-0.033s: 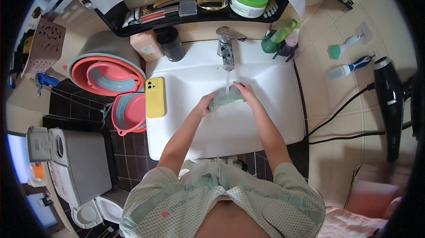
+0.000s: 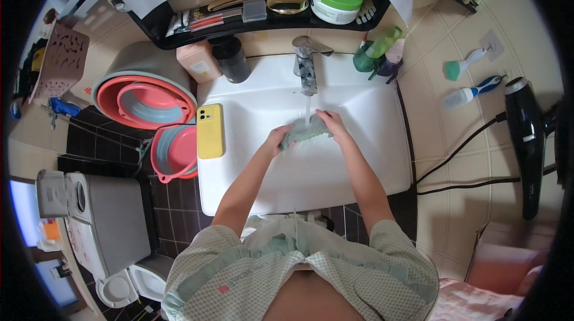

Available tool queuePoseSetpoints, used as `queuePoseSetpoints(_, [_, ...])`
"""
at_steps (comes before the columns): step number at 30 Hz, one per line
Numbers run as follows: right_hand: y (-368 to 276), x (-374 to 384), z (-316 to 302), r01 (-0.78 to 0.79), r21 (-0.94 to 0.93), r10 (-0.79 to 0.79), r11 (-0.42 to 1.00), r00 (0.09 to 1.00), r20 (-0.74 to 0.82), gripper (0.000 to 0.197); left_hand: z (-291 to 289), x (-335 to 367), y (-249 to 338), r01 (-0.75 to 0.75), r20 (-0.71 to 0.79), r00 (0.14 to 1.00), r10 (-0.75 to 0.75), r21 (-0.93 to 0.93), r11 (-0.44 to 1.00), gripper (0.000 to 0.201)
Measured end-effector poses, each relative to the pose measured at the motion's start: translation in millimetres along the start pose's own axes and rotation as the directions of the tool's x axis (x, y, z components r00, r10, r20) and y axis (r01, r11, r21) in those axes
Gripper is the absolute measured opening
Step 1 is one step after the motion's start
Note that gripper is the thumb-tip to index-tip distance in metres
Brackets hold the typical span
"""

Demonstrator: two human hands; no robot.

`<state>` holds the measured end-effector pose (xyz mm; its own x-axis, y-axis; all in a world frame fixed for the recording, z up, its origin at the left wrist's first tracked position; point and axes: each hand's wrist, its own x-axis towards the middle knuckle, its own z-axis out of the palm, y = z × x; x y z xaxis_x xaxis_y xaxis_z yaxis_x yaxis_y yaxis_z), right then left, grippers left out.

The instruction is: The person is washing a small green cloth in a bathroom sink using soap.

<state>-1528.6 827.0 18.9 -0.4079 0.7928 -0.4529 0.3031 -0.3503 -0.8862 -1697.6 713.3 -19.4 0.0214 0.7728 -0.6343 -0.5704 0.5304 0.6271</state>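
A wet, pale green cloth (image 2: 306,131) is stretched between my two hands inside the white sink (image 2: 311,180). My left hand (image 2: 278,139) grips its left end, fingers closed on the fabric. At the other end, my right hand (image 2: 332,124) pinches the upper right edge. Water runs from the chrome faucet (image 2: 306,64) onto the middle of the cloth. Parts of my fingers are hidden beneath or behind the fabric.
On the sink's left rim lies a yellow phone (image 2: 210,131). A black bottle (image 2: 231,59) and a green cup (image 2: 363,57) stand on the back ledge. Red and grey basins (image 2: 146,101) are at the left; a black hair dryer (image 2: 526,141) hangs at the right.
The cloth looks slightly flatter and more spread between my hands. Both hands stay almost in the same place, and the water keeps running.
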Motion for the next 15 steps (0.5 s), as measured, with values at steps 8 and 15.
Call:
queuePoseSetpoints(8, [-10.1, -21.7, 24.3, 0.157, -0.201, -0.096, 0.967, 0.954, 0.283, 0.028, 52.4, -12.6, 11.3, 0.005, -0.125, 0.992, -0.023, -0.142, 0.99, 0.049])
queuePoseSetpoints(15, [22.5, -4.1, 19.1, 0.227, -0.124, -0.211, 0.966, 0.969, 0.129, 0.029, 31.1, 7.4, 4.6, 0.07, 0.195, 0.981, 0.0, -0.356, 0.932, 0.026])
